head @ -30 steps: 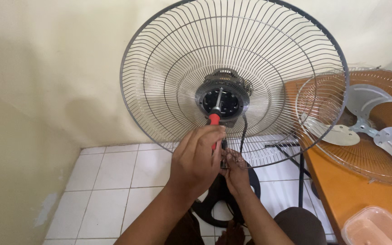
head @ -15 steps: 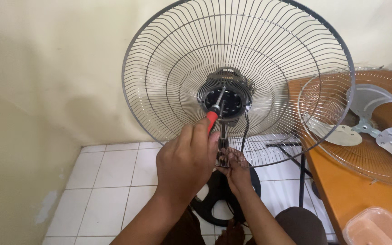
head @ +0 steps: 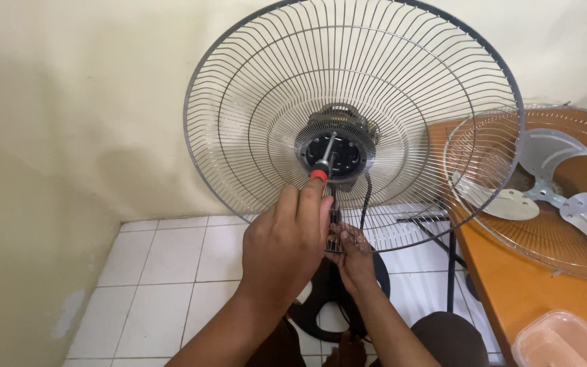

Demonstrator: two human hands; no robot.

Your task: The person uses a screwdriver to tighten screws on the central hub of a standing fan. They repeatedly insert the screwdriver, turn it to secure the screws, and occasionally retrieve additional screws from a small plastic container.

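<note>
A standing fan's rear wire grille (head: 253,122) faces me, with its black motor hub (head: 338,153) at the centre. My left hand (head: 283,248) is closed around a screwdriver (head: 322,163) that has a red collar. The metal tip rests on the hub's face. Lower down, my right hand (head: 353,255) grips the bottom wires of the grille where the stand pole (head: 368,197) comes down. The screwdriver's handle is hidden inside my fist.
On an orange table (head: 531,292) to the right lie the front grille (head: 579,251) and the grey fan blade (head: 552,190). A clear plastic tub (head: 565,340) sits at the table's near corner. The fan's round black base (head: 321,309) stands on white floor tiles against a cream wall.
My left hand has dropped slightly and turned on the screwdriver, whose tip stays on the hub. The right hand keeps its grip below.
</note>
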